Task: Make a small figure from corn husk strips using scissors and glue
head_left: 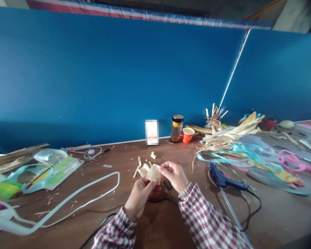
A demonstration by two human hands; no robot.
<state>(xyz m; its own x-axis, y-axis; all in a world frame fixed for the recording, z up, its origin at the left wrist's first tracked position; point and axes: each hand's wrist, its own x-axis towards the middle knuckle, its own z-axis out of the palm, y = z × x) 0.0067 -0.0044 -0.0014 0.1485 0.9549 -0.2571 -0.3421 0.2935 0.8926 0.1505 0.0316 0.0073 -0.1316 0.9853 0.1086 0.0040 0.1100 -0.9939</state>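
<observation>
The left hand and the right hand each pinch the same pale husk-like piece, which sits between them. Just beyond the left hand, loose pale strips lie on the tabletop, so the handling seems partway: 1 piece is gripped, the others remain unheld. The glue gun rests right of the right hand, untouched. Whether the held piece is joined to anything I cannot tell.
</observation>
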